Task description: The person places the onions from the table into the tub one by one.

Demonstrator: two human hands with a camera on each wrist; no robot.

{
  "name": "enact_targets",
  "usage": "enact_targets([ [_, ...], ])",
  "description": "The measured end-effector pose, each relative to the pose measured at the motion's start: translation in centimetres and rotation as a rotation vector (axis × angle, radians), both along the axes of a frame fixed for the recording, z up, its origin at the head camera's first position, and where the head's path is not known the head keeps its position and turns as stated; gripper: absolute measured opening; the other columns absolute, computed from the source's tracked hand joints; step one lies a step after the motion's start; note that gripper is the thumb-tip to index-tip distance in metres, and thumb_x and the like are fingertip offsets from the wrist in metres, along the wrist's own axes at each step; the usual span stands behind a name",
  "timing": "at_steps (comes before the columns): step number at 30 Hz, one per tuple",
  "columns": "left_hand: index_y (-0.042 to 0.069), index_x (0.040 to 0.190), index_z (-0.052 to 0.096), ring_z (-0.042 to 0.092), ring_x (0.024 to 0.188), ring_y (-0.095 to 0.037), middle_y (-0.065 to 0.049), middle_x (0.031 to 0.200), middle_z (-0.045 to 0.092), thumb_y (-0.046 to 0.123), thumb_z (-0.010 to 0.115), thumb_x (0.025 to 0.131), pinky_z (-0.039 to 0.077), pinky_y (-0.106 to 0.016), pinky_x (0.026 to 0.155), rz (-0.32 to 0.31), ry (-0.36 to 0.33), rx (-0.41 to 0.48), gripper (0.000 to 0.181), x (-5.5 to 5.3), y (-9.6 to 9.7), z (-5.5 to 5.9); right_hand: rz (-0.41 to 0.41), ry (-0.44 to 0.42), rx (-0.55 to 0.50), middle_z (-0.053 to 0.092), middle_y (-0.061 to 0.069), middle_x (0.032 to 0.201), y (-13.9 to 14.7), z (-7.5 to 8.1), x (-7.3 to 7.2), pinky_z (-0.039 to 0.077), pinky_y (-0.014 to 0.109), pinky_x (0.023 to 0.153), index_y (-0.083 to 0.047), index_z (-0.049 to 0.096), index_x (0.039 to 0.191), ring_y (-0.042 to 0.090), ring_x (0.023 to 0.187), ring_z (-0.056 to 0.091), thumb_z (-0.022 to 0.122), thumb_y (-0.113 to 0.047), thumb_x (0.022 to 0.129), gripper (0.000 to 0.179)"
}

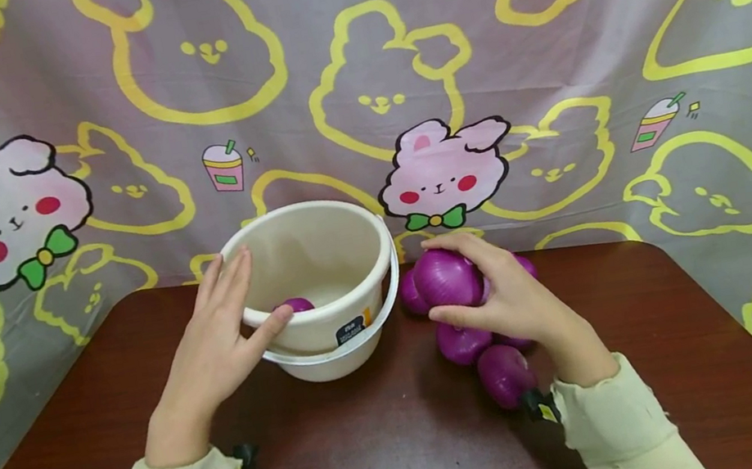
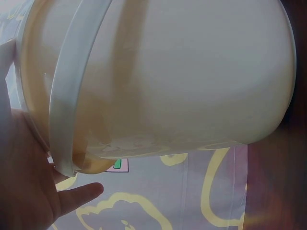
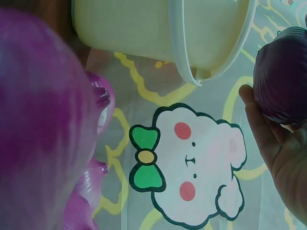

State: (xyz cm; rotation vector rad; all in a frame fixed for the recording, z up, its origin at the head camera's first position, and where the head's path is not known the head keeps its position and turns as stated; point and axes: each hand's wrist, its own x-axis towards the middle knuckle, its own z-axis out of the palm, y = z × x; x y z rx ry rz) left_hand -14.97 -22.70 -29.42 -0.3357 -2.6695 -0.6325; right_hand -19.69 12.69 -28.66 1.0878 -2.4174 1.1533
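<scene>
My left hand [image 1: 218, 340] is at the near left rim of a cream bucket [image 1: 323, 347], its fingers fairly straight and spread, the thumb stretched along the rim's front. In the left wrist view the bucket [image 2: 192, 72] fills most of the frame, with the hand at its rim. A purple onion [image 1: 297, 305] lies inside the bucket, partly hidden by the rim. My right hand [image 1: 506, 296] grips another purple onion [image 1: 445, 279] between thumb and fingers, above a group of onions. In the right wrist view that held onion [image 3: 283, 76] appears at the right edge.
Several purple onions lie on the brown table [image 1: 397, 447], including a near onion [image 1: 507, 375] beside the right wrist and another onion [image 1: 463, 341] below the hand. The bucket's white handle [image 1: 389, 311] hangs down in front. A patterned curtain [image 1: 300, 139] stands behind the table.
</scene>
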Motion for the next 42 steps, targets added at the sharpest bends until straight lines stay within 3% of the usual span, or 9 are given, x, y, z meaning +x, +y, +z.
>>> enact_targets([
  [23,0.008,0.159,0.020,0.006,0.155,-0.035,-0.010,0.166,0.021,0.059,0.057,0.093,0.023,-0.065,0.117,0.006,0.000,-0.005,0.091,0.0,-0.1,0.0,0.031,-0.029,-0.054,0.057,-0.003,0.137,-1.7,1.2,-0.1,0.056,0.042,0.091,-0.020,0.053,0.138,0.016,0.118,0.057,0.087,-0.021,0.076,0.071],
  [29,0.008,0.159,0.020,0.005,0.155,-0.035,-0.010,0.166,0.021,0.059,0.057,0.093,0.022,-0.065,0.118,0.006,-0.006,-0.005,0.091,0.0,0.0,0.1,0.027,-0.002,-0.057,0.058,-0.005,0.135,-2.1,1.6,0.0,0.056,0.040,0.091,-0.025,0.053,0.138,0.013,0.116,0.057,0.087,-0.024,0.076,0.071],
  [33,0.008,0.159,0.020,0.005,0.155,-0.035,-0.010,0.166,0.021,0.059,0.057,0.093,0.022,-0.065,0.117,0.007,0.000,-0.005,0.091,0.0,0.0,0.1,0.050,0.014,-0.069,0.059,-0.004,0.135,-2.6,1.8,-0.1,0.057,0.039,0.091,-0.022,0.054,0.138,0.013,0.115,0.059,0.088,-0.022,0.075,0.071],
  [37,0.008,0.159,0.020,0.005,0.155,-0.035,-0.010,0.166,0.021,0.059,0.057,0.093,0.023,-0.065,0.117,0.006,0.000,-0.002,0.091,0.0,0.0,0.1,0.073,-0.004,-0.080,0.058,-0.004,0.134,-2.9,1.9,-0.1,0.057,0.039,0.091,-0.017,0.054,0.138,0.015,0.116,0.059,0.087,-0.020,0.075,0.071],
  [42,0.008,0.159,0.020,0.006,0.155,-0.035,-0.010,0.166,0.021,0.059,0.056,0.093,0.023,-0.065,0.117,0.007,-0.004,-0.006,0.091,0.1,0.0,0.2,0.083,-0.029,-0.084,0.057,-0.002,0.137,-3.2,1.9,-0.3,0.057,0.041,0.093,-0.021,0.053,0.139,0.016,0.120,0.056,0.087,-0.020,0.076,0.072],
])
